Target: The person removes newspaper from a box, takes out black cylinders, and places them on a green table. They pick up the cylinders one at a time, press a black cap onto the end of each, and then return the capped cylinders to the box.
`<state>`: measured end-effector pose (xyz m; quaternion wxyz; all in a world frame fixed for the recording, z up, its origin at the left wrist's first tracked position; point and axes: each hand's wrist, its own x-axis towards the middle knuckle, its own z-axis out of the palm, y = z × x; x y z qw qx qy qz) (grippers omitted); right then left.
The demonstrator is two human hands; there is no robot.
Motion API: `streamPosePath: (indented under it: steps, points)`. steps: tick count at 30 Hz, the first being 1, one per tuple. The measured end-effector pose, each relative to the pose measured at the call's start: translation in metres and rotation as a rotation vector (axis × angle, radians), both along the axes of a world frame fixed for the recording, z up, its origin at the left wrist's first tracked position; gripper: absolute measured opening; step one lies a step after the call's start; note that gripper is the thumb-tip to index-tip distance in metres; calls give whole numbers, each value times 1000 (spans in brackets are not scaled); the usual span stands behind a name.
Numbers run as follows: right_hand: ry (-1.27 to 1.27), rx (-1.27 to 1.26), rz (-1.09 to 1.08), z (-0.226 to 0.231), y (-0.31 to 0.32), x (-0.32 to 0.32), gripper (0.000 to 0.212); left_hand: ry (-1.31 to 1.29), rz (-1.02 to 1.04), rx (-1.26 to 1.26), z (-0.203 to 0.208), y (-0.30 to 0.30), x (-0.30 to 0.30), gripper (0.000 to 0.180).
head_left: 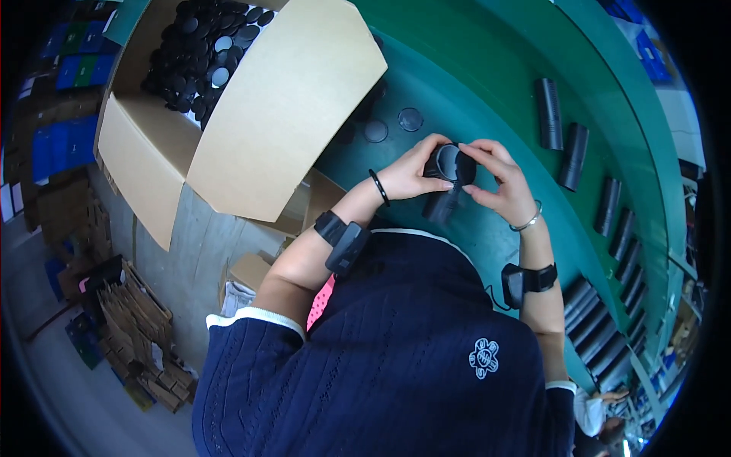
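Observation:
A dark cylindrical tube [439, 207] stands in front of my chest, its round open end facing up. My left hand [412, 172] is closed around the tube near its rim, thumb on the near side. In the fingertips of my right hand [501, 180] is a black round cap [466, 169], tilted at the right edge of the tube's mouth. The cap covers part of the opening; whether it touches the rim I cannot tell. Two loose discs, one a dark-rimmed disc [410, 119] and the other a similar disc [375, 131], lie on the green work surface beyond my left hand.
At the upper left, an open cardboard box [285, 107] holds many black round caps [199, 65]. Several dark tubes [575, 156] lie spaced along the green belt [487, 57] on the right, with more tubes [598, 331] bunched at the lower right. Another person [590, 411] is beyond them.

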<state>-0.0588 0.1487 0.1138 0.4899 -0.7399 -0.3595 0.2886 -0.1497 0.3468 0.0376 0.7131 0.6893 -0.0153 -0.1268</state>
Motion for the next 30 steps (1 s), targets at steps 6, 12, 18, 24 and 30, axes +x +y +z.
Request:
streamPosePath:
  steps: [6,12,18,24,30]
  points:
    - [-316,-114,129,6,11,0,57,-113,-82,103,0,5,3,68]
    - [-330,-133,97,8,14,-2,54,-163,-104,255,12,5,6,73]
    - [-341,-149,54,8,16,-3,55,-120,-73,274,6,0,9,71]
    - [-347,-147,7,4,17,-7,58,-112,-78,302,9,2,11,71]
    - [-360,-175,-28,1,18,-9,54,-106,-75,313,7,2,12,70]
